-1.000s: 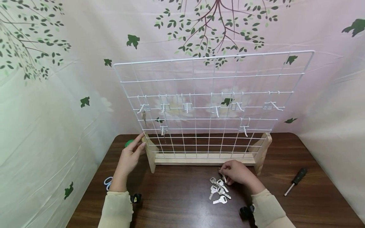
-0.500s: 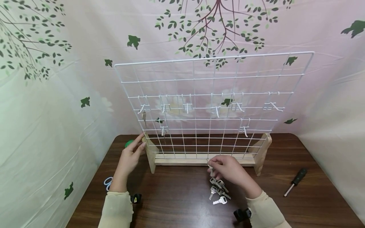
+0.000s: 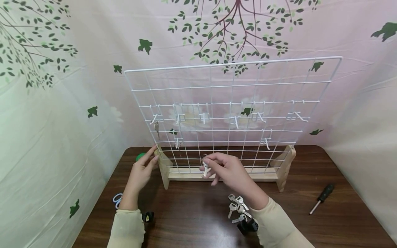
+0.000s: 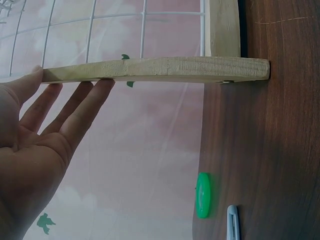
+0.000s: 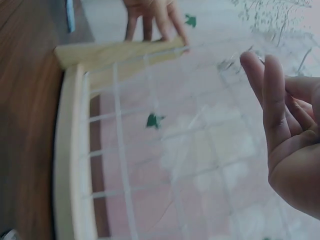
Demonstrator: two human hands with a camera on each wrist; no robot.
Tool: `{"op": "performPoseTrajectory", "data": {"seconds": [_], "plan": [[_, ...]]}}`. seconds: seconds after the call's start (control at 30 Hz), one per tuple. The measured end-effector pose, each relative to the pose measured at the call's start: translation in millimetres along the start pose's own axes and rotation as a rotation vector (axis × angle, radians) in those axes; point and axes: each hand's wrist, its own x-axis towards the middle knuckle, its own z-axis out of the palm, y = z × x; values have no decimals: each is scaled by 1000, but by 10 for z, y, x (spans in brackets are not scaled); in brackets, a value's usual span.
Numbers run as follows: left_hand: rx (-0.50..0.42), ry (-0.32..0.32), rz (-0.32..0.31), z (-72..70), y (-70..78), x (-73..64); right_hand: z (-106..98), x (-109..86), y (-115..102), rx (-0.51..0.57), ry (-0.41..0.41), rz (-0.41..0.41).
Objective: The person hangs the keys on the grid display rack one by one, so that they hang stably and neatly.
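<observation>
My right hand (image 3: 227, 170) pinches a silver key (image 3: 205, 169) between thumb and fingertips, in front of the lower part of a white wire grid rack (image 3: 212, 131). A small ring shows at the key's top. In the right wrist view the fingers hide most of the key. My left hand (image 4: 45, 130) touches the rack's left wooden side post (image 4: 160, 69), its fingers nearly straight against the outer face and its thumb at the edge. Several loose keys (image 3: 238, 208) lie on the table, partly beside the right wrist camera. One key (image 3: 156, 128) hangs from a hook at upper left.
White hooks (image 3: 203, 117) are spread over the grid in two rows; a ring with a dim key hangs at the lower left hook (image 3: 177, 142). A screwdriver (image 3: 322, 198) lies at right. Scissors (image 3: 117, 199) and a green round object (image 4: 203, 195) lie at left.
My right hand has lifted the key from beside the loose keys and carried it left and up, in front of the grid. The left hand has stayed at the post.
</observation>
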Motion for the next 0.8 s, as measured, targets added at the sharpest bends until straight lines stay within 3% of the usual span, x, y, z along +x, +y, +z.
{"op": "performPoseTrajectory", "data": {"seconds": [0.5,0.8], "plan": [[8,10,16,5,8,-7,280,265,-671,123,20,-190],[22,11,17,2,9,-11,373,424,-866,166,49,-210]]}}
